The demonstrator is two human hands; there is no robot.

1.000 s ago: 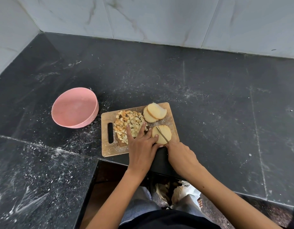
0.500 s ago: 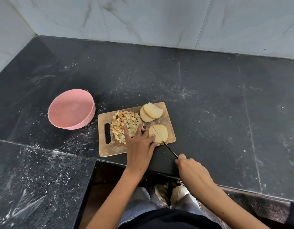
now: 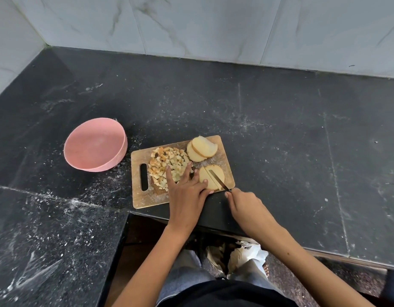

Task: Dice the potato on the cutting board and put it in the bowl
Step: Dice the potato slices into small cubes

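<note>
A wooden cutting board (image 3: 145, 199) lies on the black counter. A pile of diced potato (image 3: 167, 162) sits on its left half, and two stacked potato slices (image 3: 203, 148) lie at its far right corner. Near the front right a flat slice (image 3: 211, 177) lies cut through by the knife (image 3: 218, 179). My right hand (image 3: 245, 203) grips the knife handle. My left hand (image 3: 187, 191) lies flat with straight fingers, touching the slice's left edge and partly covering the dice. An empty pink bowl (image 3: 95, 146) stands left of the board.
The black stone counter (image 3: 280, 140) is dusted with white specks and meets a marble-tiled wall (image 3: 213, 25) at the back. Its front edge steps inward beside my legs, where a white bag (image 3: 242, 255) lies on the floor.
My right hand drew the knife back toward the counter edge, then pushed it forward onto the slice again. My left hand stayed on the board. The camera shifted slightly.
</note>
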